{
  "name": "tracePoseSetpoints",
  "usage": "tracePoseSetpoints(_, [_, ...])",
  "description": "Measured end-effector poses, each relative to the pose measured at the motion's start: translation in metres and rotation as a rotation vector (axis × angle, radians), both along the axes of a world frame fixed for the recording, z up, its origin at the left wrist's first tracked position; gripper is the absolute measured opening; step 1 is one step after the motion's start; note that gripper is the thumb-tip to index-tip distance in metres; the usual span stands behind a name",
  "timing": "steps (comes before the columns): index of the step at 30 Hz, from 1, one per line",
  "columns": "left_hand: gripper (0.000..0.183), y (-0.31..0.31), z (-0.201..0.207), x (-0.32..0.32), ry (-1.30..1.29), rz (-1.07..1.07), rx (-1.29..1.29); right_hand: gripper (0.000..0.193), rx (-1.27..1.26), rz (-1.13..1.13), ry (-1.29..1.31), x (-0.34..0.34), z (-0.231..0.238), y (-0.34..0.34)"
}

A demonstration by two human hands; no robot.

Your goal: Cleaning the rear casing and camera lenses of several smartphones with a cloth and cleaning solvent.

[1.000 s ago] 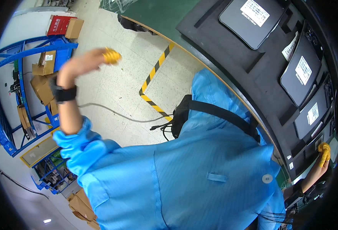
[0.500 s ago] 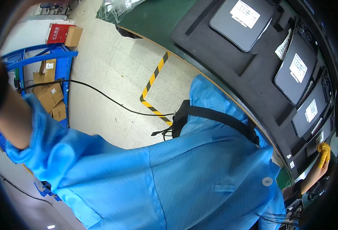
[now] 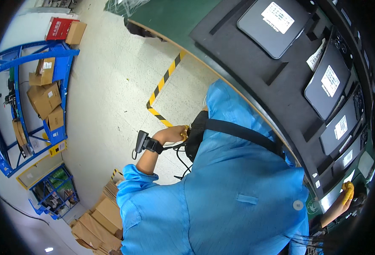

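Observation:
My left hand [image 3: 174, 134], with yellow covering on its fingers, is low beside the black waist pouch [image 3: 195, 138] on my belt. Its fingertips reach the pouch edge and are partly hidden there. A black strapped device [image 3: 148, 143] sits on that wrist, with black cables hanging beside the pouch. My right hand [image 3: 346, 194], also with yellow-covered fingers, is at the far right by the bench edge. Its fingers look curled together; anything inside is too small to make out. Nearby, several dark smartphones [image 3: 328, 87] with white labels lie face down in a dark foam tray [image 3: 238, 53].
The green bench [image 3: 170, 19] carries the tray; clear plastic wrap [image 3: 126, 6] lies at its far left. Yellow-black tape [image 3: 165, 80] marks the floor. To the left stand a blue rack [image 3: 70, 70] with cardboard boxes [image 3: 44, 100], a red box [image 3: 60, 29] and flattened cartons [image 3: 96, 229].
My left arm has come down from the far left to the waist pouch, and its cable has gone slack. My right hand has drawn back from the tray, toward the lower edge of the view.

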State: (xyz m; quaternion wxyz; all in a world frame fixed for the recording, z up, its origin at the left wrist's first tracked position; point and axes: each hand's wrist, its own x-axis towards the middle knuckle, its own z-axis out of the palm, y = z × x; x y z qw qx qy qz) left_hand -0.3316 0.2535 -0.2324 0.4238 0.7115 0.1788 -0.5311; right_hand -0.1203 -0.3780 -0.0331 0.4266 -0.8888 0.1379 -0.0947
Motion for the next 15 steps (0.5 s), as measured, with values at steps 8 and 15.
tracePoseSetpoints(8, [0.047,0.008,-0.001,-0.028,0.111,0.004,-0.052,0.036,-0.089,0.061,0.036,0.006,0.007,0.008])
tracePoseSetpoints(15, [0.041,0.015,-0.015,-0.037,0.153,0.195,-0.105,0.034,-0.122,0.115,-0.026,0.011,0.005,0.020])
